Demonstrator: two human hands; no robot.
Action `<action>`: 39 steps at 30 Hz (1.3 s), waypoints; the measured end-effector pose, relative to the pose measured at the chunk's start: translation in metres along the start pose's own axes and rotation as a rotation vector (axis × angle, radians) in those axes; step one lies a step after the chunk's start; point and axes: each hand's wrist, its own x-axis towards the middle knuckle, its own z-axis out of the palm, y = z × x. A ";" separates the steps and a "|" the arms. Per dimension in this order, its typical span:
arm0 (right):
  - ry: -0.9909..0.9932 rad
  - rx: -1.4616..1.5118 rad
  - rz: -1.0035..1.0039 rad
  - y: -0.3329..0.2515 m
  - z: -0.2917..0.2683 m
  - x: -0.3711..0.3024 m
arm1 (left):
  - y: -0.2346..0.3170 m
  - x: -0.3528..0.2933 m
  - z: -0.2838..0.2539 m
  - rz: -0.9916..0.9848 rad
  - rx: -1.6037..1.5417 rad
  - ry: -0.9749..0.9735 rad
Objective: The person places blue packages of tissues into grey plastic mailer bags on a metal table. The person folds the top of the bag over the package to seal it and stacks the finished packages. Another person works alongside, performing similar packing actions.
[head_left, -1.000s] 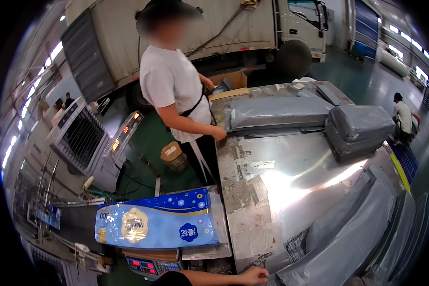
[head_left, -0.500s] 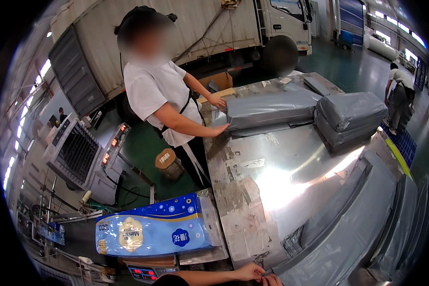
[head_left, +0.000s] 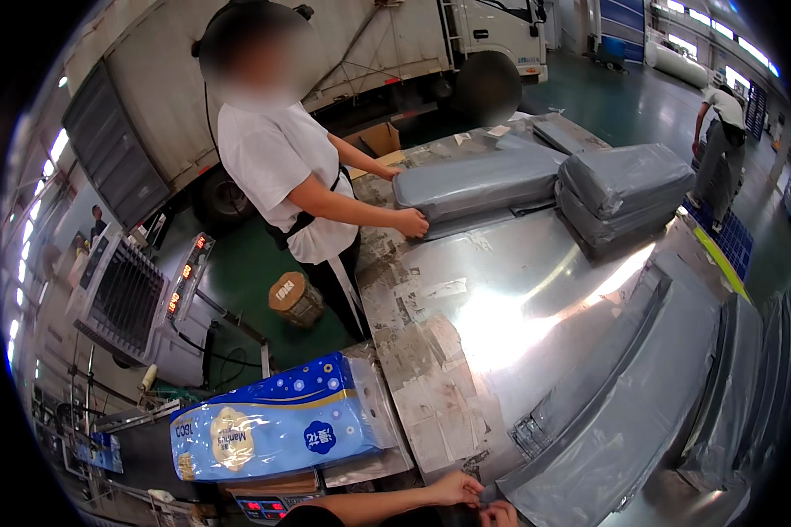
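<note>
Both hands sit at the bottom edge of the frame, close together: left hand (head_left: 455, 488) pinching the near end of a grey plastic mailer bag (head_left: 615, 422), right hand (head_left: 499, 513) just beside it at the same end, fingers curled, mostly cut off by the frame edge (cannot tell for sure whether it grips the film or only touches it). Bag lies flat along the lower right of the steel counter (head_left: 501, 299), running up and right from the hands, with more grey bags stacked at the far right. It looks like thin, soft, slick film: light, floppy, likely to slide on the polished metal and crumple if bunched; best taken at the open end or edge with a pinch, both hands spread apart to keep it flat.

Left of the hands, a blue pack of tissue rolls (head_left: 277, 426) rests on a scale platform at lower left. A co-worker in a white shirt, upper centre, presses one hand (head_left: 411, 225) on a filled grey parcel (head_left: 479, 183); two more wrapped parcels (head_left: 624, 189) stacked to its right. Truck behind, upper frame.
</note>
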 end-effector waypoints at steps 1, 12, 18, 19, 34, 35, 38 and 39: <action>-0.061 0.025 0.085 0.008 -0.011 -0.028 | -0.005 0.002 -0.004 -0.017 -0.014 0.000; 0.024 -0.436 1.101 0.060 -0.177 -0.283 | 0.107 -0.013 0.032 0.736 0.990 0.342; -0.310 -0.330 0.443 0.037 -0.107 -0.159 | 0.101 0.072 0.119 1.641 1.219 -0.339; -0.346 -0.384 0.230 0.040 -0.084 -0.142 | 0.089 0.092 0.119 1.731 1.280 -0.465; -0.146 -1.019 0.043 0.102 -0.143 -0.159 | 0.113 0.079 0.039 0.900 1.588 -0.998; -0.089 -1.011 -0.004 0.102 -0.144 -0.152 | 0.119 0.075 0.032 0.872 1.592 -1.011; 0.133 -0.875 -0.014 0.113 -0.145 -0.151 | 0.121 0.074 0.013 1.064 1.487 -0.932; 0.138 -0.869 0.056 0.105 -0.147 -0.147 | 0.122 0.079 0.009 0.899 1.576 -0.936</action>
